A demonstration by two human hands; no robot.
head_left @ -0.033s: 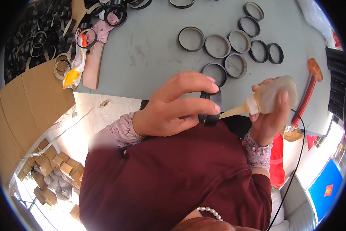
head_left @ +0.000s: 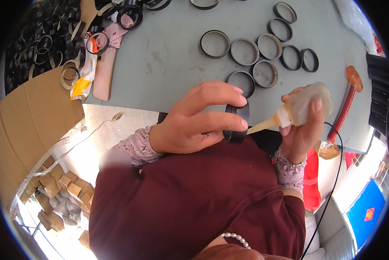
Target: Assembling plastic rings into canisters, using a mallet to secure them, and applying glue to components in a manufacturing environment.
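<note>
My left hand (head_left: 205, 117) grips a black ring (head_left: 237, 124) on edge, with fingers across its outer side, in front of the table's near edge. In my right hand (head_left: 306, 125) is a translucent squeeze bottle (head_left: 310, 104) with a white collar and a long yellowish nozzle (head_left: 263, 126). The bottle is tilted so that its nozzle tip lies at the ring's right edge; whether they touch I cannot tell. Just beyond my left fingers, a similar black ring (head_left: 242, 73) lies on the grey table (head_left: 159, 69).
Several more black rings (head_left: 244, 40) lie across the table. At right rests a red-handled tool (head_left: 345, 110) with an orange head. A pink phone (head_left: 104, 78) and a yellow-white packet (head_left: 84, 82) are at left, beside a cardboard box (head_left: 38, 104) and heaped black rings (head_left: 42, 34).
The bottle in my right hand has shifted very slightly to the left. The ring in my left hand has turned a little.
</note>
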